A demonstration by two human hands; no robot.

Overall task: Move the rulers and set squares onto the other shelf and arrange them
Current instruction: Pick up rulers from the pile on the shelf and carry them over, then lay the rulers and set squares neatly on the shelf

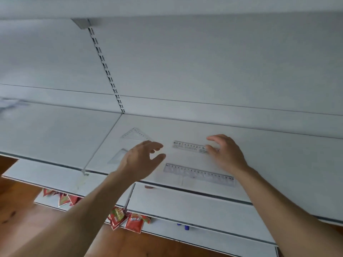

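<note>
Two rulers (pixel 198 175) and two set squares (pixel 136 134) are laid flat on the shelf (pixel 278 154), mid-frame. The left hand (pixel 143 158) and right hand (pixel 226 153) are held loosely spread, nothing gripped. Thin, light, slick plastic by the looks, so an end is best tipped up and pinched.

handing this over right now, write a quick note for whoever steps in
Left hand: open, hovering over the shelf left of the short ruler, holding nothing.
Right hand: fingers loosely curved at the short ruler's right end, no clear grip.
Things: far set square, near set square, short ruler and long ruler lie flat and apart on one shelf.
Done: unclear; cannot tell if this is the start or target shelf.
Left: move all four if start; otherwise tidy them.
</note>
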